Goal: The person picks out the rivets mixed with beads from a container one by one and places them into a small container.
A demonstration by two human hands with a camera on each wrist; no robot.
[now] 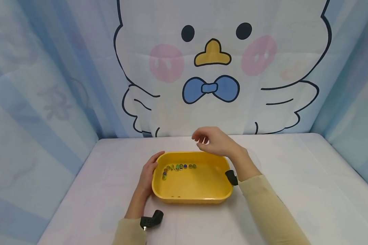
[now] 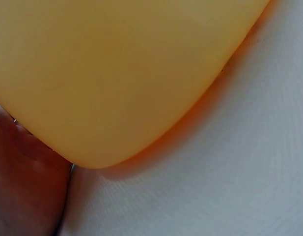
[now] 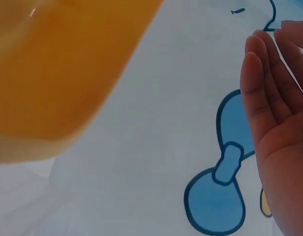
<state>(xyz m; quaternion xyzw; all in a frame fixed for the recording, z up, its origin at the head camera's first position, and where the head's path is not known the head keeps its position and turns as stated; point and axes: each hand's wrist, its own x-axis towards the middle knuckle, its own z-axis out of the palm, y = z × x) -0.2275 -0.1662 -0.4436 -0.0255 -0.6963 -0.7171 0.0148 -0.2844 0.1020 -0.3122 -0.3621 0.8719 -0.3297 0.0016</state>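
Observation:
A yellow plastic tray (image 1: 199,185) sits on the table. Several glass marbles (image 1: 185,166) in mixed colours lie inside it, lined along the back wall and round the back left corner. My left hand (image 1: 147,174) holds the tray's left side; in the left wrist view its palm (image 2: 33,182) is beside the outer wall, the fingers partly hidden. Above the tray's back edge is my right hand (image 1: 216,141), fingers loosely bent and thumb apart from them. No object shows in it. In the right wrist view its fingers (image 3: 257,93) look nearly straight.
A white cloth-covered table (image 1: 294,187) spreads round the tray. Behind it hangs a curtain (image 1: 214,115) printed with a cartoon bird and blue bow tie. Dark wrist cameras (image 1: 152,219) are strapped to both wrists. Two dark specks show at the tray's front inner edge.

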